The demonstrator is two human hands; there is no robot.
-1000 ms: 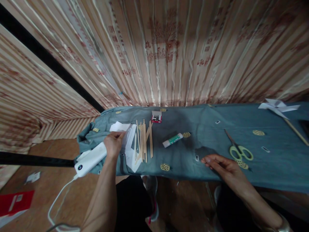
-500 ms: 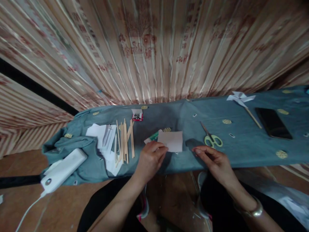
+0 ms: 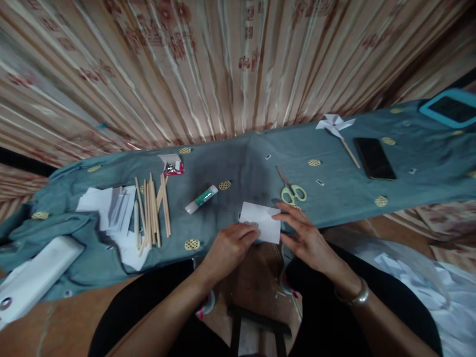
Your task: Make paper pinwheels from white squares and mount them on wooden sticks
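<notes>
A small white sheet of paper (image 3: 266,229) is pinched at its left side by my left hand (image 3: 232,245), near the front edge of the cloth-covered table. My right hand (image 3: 303,233) is at the paper's right edge with its fingers apart, the fingertips at the upper right corner. Whether those fingers touch the paper or hover beside it is hard to see. Just beyond my right hand lie scissors (image 3: 293,192) with pale green handles. A green and white glue stick (image 3: 202,199) rests to the left of the paper.
Wooden sticks (image 3: 153,213) and white paper pieces (image 3: 111,208) lie at the left, near a white power bank-like device (image 3: 40,277). Behind them stands an opened red box (image 3: 172,165) of small metal pieces. A paper pinwheel (image 3: 336,126), black phone (image 3: 375,158) and blue-framed tablet (image 3: 451,109) are at the right.
My right hand has come in from the right to the paper's right edge, its fingers spreading. The paper has moved nearer the table's front edge, uncovering the glue stick. The view has swung right.
</notes>
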